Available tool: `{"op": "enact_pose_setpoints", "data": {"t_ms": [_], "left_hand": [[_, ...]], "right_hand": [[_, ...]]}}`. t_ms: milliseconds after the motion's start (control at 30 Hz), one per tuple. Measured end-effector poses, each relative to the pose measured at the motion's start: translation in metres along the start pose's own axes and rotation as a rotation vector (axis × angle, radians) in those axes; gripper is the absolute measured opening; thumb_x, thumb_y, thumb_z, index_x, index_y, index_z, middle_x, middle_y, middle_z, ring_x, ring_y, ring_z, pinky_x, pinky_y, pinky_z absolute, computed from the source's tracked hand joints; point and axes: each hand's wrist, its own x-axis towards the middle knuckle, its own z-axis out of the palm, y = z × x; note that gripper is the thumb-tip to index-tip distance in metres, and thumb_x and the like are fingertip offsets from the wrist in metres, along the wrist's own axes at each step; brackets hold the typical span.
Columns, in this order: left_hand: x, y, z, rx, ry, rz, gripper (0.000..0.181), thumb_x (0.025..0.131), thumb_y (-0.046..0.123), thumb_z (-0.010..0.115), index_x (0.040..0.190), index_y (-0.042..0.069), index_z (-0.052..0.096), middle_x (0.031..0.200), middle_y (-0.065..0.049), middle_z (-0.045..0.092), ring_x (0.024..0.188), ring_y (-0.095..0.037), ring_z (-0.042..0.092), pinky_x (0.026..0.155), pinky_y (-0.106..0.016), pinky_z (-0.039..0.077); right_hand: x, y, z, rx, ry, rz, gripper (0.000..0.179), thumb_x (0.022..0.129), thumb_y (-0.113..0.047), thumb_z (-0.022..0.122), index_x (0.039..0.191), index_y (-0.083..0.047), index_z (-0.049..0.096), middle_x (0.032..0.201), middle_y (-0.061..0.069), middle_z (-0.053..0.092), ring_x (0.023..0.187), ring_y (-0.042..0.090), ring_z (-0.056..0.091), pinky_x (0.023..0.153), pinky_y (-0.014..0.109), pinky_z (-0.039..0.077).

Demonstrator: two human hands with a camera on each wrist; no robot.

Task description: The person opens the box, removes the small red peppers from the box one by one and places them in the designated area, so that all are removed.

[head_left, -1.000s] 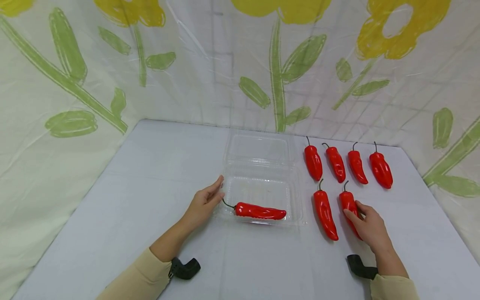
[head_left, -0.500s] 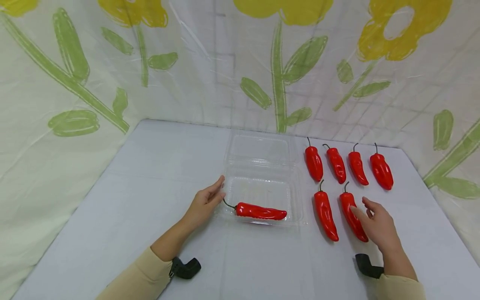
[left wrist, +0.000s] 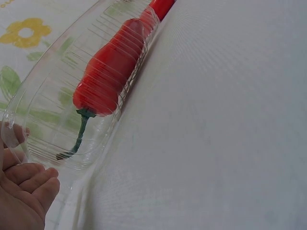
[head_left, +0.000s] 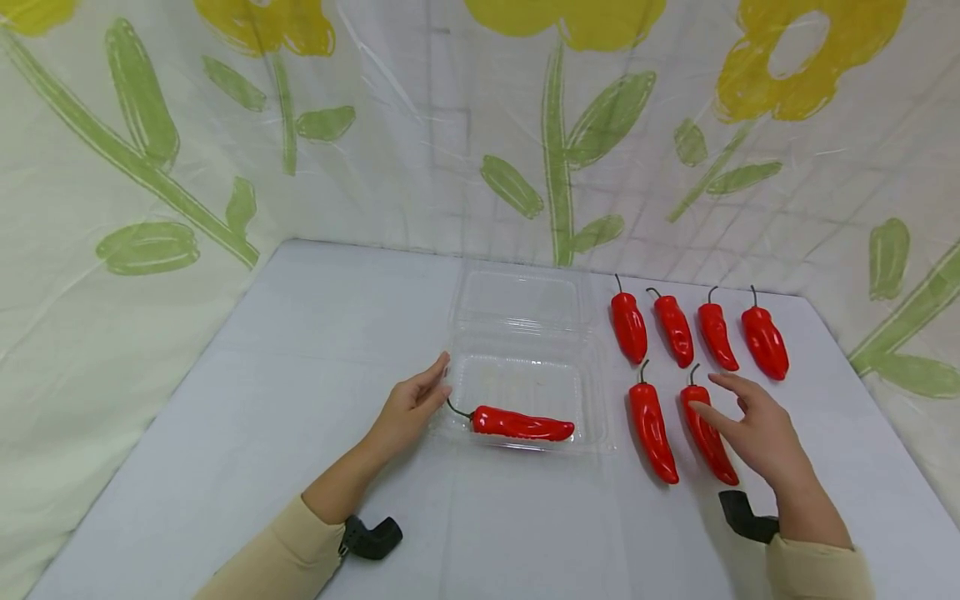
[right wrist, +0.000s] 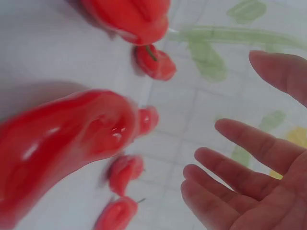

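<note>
My left hand (head_left: 405, 412) pinches the left rim of a hinged clear plastic box (head_left: 606, 400), whose lid is folded back. In the left wrist view, fingertips (left wrist: 45, 184) lie at the rim, and part of the hand shows through the plastic. Lengthwise along the box's near side lies a red chili pepper (head_left: 522, 423), its green stem toward that hand. My right hand (head_left: 761, 429), thumb and fingers spread, hovers at another red chili pepper (head_left: 708, 437) lying outside the box. The right wrist view has its fingers (right wrist: 249, 139) apart with nothing between them.
A red pepper (head_left: 652, 433) lies just left of the one by my right hand. Behind them is a row of several more peppers (head_left: 673, 329). A flower-print curtain (head_left: 375, 167) hangs at the white table's (head_left: 300, 350) back edge.
My right hand has let go of the pepper at its fingertips, drawn back to the right and spread its fingers. That pepper has shifted slightly. The left hand stays at the box.
</note>
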Motion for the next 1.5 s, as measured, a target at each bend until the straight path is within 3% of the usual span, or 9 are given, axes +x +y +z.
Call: {"op": "enact_pose_setpoints", "data": {"t_ms": [467,767,1000,1500], "left_hand": [[0.0,-0.001,0.0,0.004,-0.006,0.014,0.05,0.093,0.006,0.053,0.139,-0.007,0.035,0.146,-0.018,0.033,0.134,-0.03,0.035,0.108,-0.038,0.031],[0.0,-0.001,0.0,0.009,0.004,0.017,0.05,0.093,0.006,0.053,0.139,-0.006,0.035,0.146,-0.018,0.034,0.134,-0.029,0.036,0.108,-0.036,0.031],[0.0,-0.002,0.0,0.015,0.0,0.027,0.05,0.093,0.006,0.053,0.139,-0.006,0.035,0.146,-0.018,0.034,0.134,-0.029,0.036,0.107,-0.036,0.032],[0.0,-0.003,-0.001,0.003,-0.006,0.028,0.051,0.093,0.007,0.053,0.139,-0.007,0.035,0.146,-0.019,0.034,0.134,-0.03,0.035,0.108,-0.038,0.032]], "right_hand": [[0.003,-0.037,-0.006,-0.026,0.012,-0.139,0.074,0.082,-0.038,0.068,0.14,-0.002,0.038,0.141,0.03,0.035,0.122,0.051,0.034,0.08,0.059,0.052],[0.006,-0.063,-0.007,0.019,0.027,-0.224,0.073,0.081,-0.038,0.069,0.14,-0.006,0.04,0.142,0.024,0.038,0.123,0.045,0.037,0.081,0.057,0.054],[0.013,-0.085,-0.006,0.045,-0.01,-0.227,0.077,0.08,-0.043,0.069,0.142,-0.01,0.038,0.146,0.02,0.034,0.13,0.043,0.032,0.085,0.058,0.051],[0.019,-0.116,0.003,0.083,-0.097,-0.266,0.07,0.08,-0.036,0.071,0.14,-0.015,0.042,0.144,0.017,0.038,0.131,0.039,0.034,0.09,0.057,0.049]]}}
